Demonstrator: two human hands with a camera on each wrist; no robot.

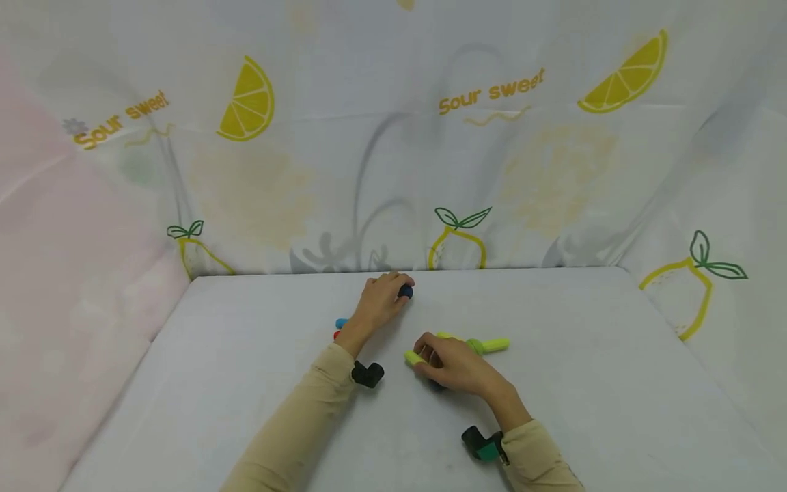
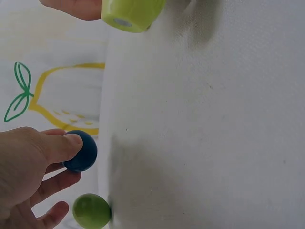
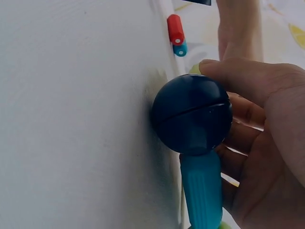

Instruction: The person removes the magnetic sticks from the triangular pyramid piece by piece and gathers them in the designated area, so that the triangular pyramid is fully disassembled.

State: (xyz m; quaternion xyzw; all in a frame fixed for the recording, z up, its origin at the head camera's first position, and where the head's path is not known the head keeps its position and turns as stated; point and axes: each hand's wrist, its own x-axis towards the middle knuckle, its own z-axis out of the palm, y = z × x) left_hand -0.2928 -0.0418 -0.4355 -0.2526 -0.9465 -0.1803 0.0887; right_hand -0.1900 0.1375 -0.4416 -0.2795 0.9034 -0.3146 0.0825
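My left hand (image 1: 381,301) pinches a dark blue ball (image 2: 82,151) between thumb and fingers, near the table's back edge. Close below its fingertips in the left wrist view is a green ball (image 2: 91,211), apart from the blue one. My right hand (image 1: 455,365) holds a yellow-green rod (image 1: 413,357), whose end sticks out past the thumb. By the right palm, a larger-looking dark blue ball (image 3: 193,114) joins a teal rod (image 3: 202,191); the hand mostly hides both from the head view. Just beyond lie a yellow-green rod (image 1: 496,345) and a green ball (image 1: 475,346).
A blue rod (image 1: 341,323) and a red rod (image 3: 175,29) lie beside the left forearm. The white table (image 1: 584,383) ends at a hanging cloth (image 1: 369,171) printed with lemons. Each wrist carries a black camera (image 1: 367,374).
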